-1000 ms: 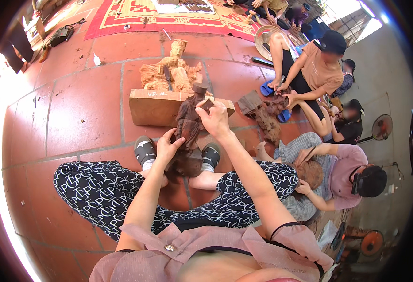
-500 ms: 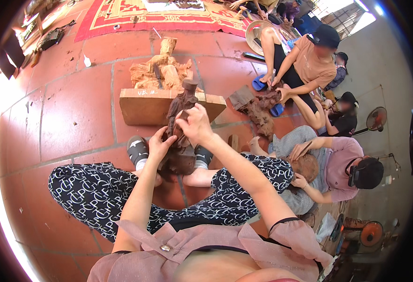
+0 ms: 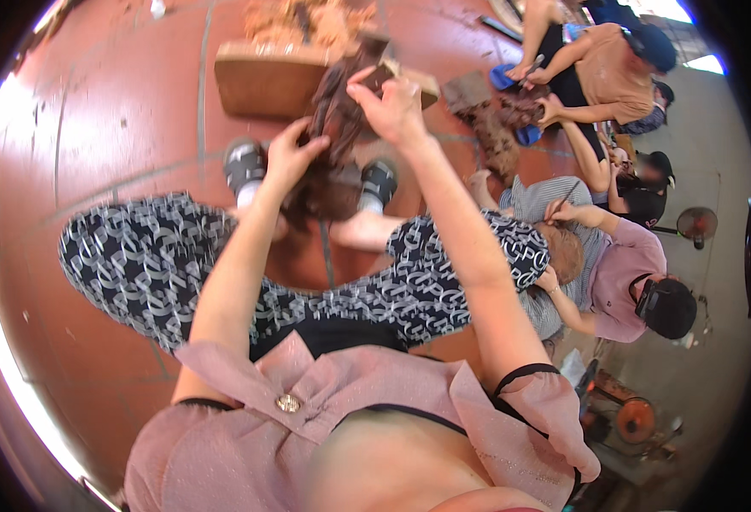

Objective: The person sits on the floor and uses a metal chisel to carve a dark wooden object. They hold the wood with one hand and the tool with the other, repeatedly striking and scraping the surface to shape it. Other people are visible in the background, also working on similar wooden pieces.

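A dark brown carved figurine (image 3: 338, 115) stands slightly tilted between my feet, its top leaning away from me. My left hand (image 3: 293, 156) is closed on its left side, fingertips and thumb against the carving. Above the figurine's right side, my right hand (image 3: 392, 109) is closed in a pinch on a small dark flat piece (image 3: 377, 79), perhaps sandpaper. Motion blur hides whether that piece touches the carving. Just beyond stands a lighter, orange-toned wooden carving (image 3: 307, 24) on a thick wooden block (image 3: 266, 81), cut off by the upper edge.
To the right, a person in an orange shirt (image 3: 607, 64) works on a dark carving (image 3: 499, 128) near blue sandals (image 3: 527, 135). Closer, a person in a pink shirt (image 3: 623, 273) holds a round brown piece (image 3: 563, 252). Standing fans (image 3: 697, 224) are by the wall.
The view has tipped down toward me, so the scene sits higher and the red mat is out of sight. My right hand has lifted a little off to the right of the figurine; my left stays on it.
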`<state>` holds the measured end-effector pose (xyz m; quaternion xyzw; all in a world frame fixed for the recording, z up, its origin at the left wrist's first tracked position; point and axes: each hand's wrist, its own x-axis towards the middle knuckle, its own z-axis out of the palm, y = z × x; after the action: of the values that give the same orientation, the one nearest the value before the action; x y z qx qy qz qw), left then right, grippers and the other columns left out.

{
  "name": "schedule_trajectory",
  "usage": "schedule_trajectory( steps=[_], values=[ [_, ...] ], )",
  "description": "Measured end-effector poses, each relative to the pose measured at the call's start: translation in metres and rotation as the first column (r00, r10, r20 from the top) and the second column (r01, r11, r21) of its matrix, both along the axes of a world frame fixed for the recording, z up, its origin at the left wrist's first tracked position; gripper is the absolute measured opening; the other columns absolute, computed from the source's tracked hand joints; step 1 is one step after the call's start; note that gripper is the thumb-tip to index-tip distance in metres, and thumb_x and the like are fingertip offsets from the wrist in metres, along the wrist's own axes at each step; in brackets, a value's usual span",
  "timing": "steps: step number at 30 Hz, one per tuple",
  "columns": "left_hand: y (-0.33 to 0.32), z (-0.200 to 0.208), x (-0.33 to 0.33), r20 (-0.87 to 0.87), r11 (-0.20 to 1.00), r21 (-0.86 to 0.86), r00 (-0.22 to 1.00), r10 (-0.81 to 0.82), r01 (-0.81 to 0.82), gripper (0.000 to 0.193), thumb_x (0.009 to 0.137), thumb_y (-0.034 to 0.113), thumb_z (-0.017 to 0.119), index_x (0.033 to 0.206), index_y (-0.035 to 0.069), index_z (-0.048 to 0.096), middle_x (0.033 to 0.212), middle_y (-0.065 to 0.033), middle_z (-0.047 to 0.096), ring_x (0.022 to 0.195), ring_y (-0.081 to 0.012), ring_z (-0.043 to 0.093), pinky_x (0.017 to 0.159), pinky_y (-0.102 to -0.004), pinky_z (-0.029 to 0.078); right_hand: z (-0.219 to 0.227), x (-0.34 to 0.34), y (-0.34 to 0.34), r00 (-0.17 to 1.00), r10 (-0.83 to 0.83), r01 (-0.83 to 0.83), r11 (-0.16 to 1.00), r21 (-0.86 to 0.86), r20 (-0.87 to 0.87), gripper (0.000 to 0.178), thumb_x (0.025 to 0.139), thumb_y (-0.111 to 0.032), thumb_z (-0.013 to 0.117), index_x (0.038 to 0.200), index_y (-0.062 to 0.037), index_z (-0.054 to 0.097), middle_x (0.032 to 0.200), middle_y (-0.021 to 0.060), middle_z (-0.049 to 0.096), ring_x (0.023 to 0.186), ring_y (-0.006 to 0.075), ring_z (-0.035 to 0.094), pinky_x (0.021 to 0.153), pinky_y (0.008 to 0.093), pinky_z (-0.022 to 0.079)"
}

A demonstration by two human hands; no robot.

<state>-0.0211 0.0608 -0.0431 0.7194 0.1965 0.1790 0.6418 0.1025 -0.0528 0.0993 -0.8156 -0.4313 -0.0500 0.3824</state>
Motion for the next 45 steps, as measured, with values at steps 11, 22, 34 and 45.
schedule_trajectory(
  steps=[11, 22, 34, 45],
  values=[
    [-0.001, 0.001, 0.001, -0.15, 0.993, 0.121, 0.988, 0.027, -0.009, 0.067, 0.073, 0.042, 0.073, 0.122, 0.0, 0.055, 0.113, -0.0178, 0.061, 0.106, -0.0247, 0.058, 0.091, -0.0325, 0.043, 0.018, 0.001, -0.031, 0.889, 0.111, -0.02, 0.979, 0.205, -0.444, 0.011, 0.08, -0.002, 0.067, 0.09, -0.0001, 0.068, 0.079, 0.0044, 0.067, 0.07, 0.0099, 0.063, 0.065, 0.0214, 0.051],
    [-0.018, 0.028, 0.012, -0.393, 0.983, 0.147, 0.906, 0.159, -0.109, 0.092, 0.065, 0.07, 0.064, 0.121, -0.002, 0.054, 0.123, -0.019, 0.052, 0.112, -0.0315, 0.053, 0.095, -0.0391, 0.042, 0.0, -0.005, -0.02, 0.988, 0.069, -0.072, 0.997, -0.019, -0.138, 0.011, 0.069, -0.001, 0.074, 0.076, -0.0017, 0.066, 0.075, 0.0054, 0.067, 0.067, 0.0093, 0.063, 0.06, 0.0221, 0.05],
    [-0.017, 0.011, 0.01, -0.268, 0.981, 0.186, 0.957, 0.109, -0.059, 0.09, 0.065, 0.066, 0.068, 0.123, -0.001, 0.051, 0.12, -0.0222, 0.052, 0.111, -0.0349, 0.053, 0.095, -0.0416, 0.041, -0.007, 0.02, -0.01, 0.991, 0.123, -0.125, 0.991, -0.04, -0.055, 0.007, 0.075, -0.009, 0.071, 0.08, -0.0045, 0.069, 0.069, 0.0037, 0.065, 0.064, 0.011, 0.061, 0.061, 0.0245, 0.047],
    [-0.017, 0.016, 0.008, -0.296, 0.982, 0.184, 0.95, 0.098, -0.044, 0.091, 0.066, 0.062, 0.071, 0.125, -0.003, 0.048, 0.122, -0.0218, 0.05, 0.114, -0.0329, 0.051, 0.096, -0.038, 0.041, -0.003, 0.022, -0.008, 0.918, 0.241, -0.244, 0.969, 0.033, -0.313, 0.005, 0.076, -0.007, 0.07, 0.078, -0.003, 0.067, 0.071, 0.0004, 0.065, 0.066, 0.0076, 0.058, 0.062, 0.0241, 0.047]
  ],
)
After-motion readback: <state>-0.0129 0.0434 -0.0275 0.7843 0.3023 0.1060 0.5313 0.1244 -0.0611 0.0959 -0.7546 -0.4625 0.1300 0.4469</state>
